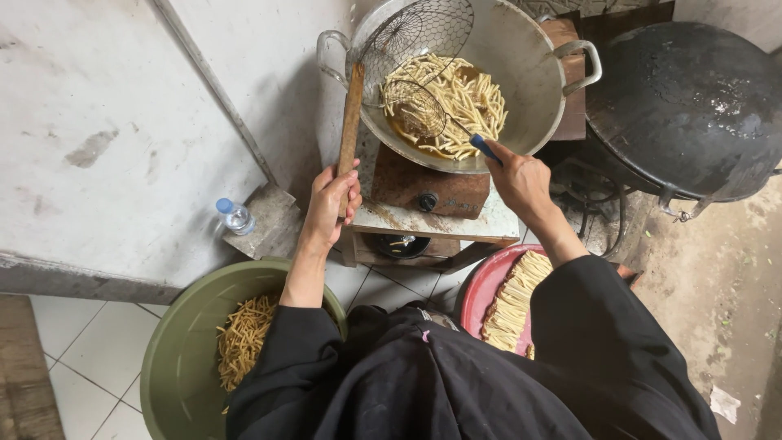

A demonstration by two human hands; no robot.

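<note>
The wok (529, 73) sits on the burner (428, 191), with pale dough sticks (468, 98) frying in its oil. The left hand (332, 204) is closed on the large skimmer's wooden handle (351, 114); the right hand (521, 179) clamps the small strainer's blue handle (485, 148). I think it is best to stir slowly, keeping both of the 2 tools low.

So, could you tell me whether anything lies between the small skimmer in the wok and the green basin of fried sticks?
Yes: the left hand and its long-handled wire skimmer cross the path from small skimmer to green basin.
</note>
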